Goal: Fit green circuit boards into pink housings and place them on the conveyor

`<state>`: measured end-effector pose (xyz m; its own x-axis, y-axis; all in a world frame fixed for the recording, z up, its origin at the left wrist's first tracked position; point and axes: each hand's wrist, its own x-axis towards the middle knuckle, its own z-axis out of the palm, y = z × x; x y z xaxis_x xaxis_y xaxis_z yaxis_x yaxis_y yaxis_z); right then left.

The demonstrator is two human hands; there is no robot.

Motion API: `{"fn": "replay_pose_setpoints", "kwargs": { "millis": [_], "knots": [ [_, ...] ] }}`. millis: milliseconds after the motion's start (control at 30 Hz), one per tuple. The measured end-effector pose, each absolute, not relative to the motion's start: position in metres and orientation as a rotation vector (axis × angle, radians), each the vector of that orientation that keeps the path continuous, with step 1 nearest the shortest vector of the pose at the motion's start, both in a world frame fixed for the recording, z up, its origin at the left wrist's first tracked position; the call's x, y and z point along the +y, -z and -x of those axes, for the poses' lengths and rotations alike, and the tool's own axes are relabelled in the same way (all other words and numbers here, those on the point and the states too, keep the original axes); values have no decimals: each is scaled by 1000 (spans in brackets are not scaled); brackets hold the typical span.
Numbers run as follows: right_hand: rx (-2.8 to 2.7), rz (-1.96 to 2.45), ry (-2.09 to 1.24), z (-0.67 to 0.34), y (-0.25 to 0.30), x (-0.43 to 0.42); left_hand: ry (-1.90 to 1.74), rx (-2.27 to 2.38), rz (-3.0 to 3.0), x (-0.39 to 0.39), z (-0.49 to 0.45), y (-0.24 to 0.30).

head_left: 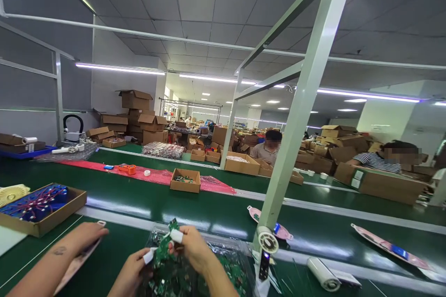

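Well, at bottom centre the left hand (130, 270) and right hand (192, 247), wearing white finger cots (176, 236), pinch a green circuit board (163, 260) above a clear plastic tray (156, 234); at lower left, another person's hand (83, 239) grips a pink strip (78, 260).

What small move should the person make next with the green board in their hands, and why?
Probably lift the green circuit board a little clear of the clear plastic tray first. The left hand and right hand both seem to pinch it, and its lower end appears to sit among the other boards, so it could catch on them.
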<state>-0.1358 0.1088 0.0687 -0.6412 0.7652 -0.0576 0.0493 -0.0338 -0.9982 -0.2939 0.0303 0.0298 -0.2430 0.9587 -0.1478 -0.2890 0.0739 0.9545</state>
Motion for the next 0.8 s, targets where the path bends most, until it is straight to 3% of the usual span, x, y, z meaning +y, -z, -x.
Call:
{"fn": "replay_pose_setpoints", "kwargs": {
  "millis": [267,500,800],
  "knots": [
    [-2447,1299,-1058,55,-86,150,-1429,1674,-1361,27,303,-43],
    [-2738,1335,-485,8,-69,108,-1361,1560,-1571,31,248,-49],
    [-2467,1268,-412,-8,-85,87,-1279,1290,-1317,34,197,-46]
  ]
}}
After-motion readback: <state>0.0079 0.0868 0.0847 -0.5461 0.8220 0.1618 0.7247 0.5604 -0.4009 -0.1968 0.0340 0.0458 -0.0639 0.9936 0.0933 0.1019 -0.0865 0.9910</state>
